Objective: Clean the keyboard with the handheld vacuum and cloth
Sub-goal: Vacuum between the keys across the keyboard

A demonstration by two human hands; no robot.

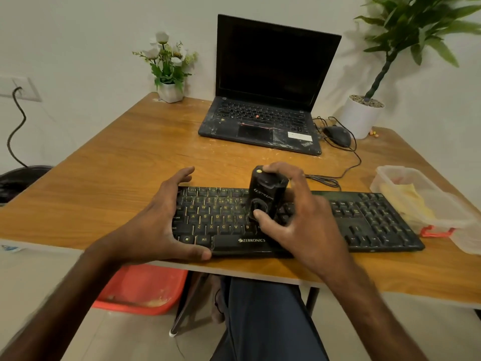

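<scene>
Table (117,162): wood-finish top. A black keyboard (377,222) marked ZEBRONICS lies along the near edge.

Left hand (161,220): released and spread over the left end of the keyboard. The thumb lies along the near edge and the fingers reach past the far edge. It grasps nothing.

Right hand (299,212): grasping the black handheld vacuum (268,194). The vacuum stands roughly upright on the middle keys, with the thumb on its front and a finger over its top. This hand and the vacuum cover the centre of the keyboard. The letter keys to the left and the number pad to the right are exposed.

Cloth (408,201): yellow, lying in a clear plastic container (390,173) with a red latch. The container sits just beside the right end of the keyboard.

Surroundings: an open laptop (265,100), screen dark and palm rest smeared, sits at the far side. A black mouse (337,135) lies to its right, with cable looped toward the keyboard. A small flower pot (169,71) stands at the far left corner and a large potted plant (361,115) at the far right. Below the table is a red tray (140,290). A dark bin (20,181) stands at the left.
</scene>
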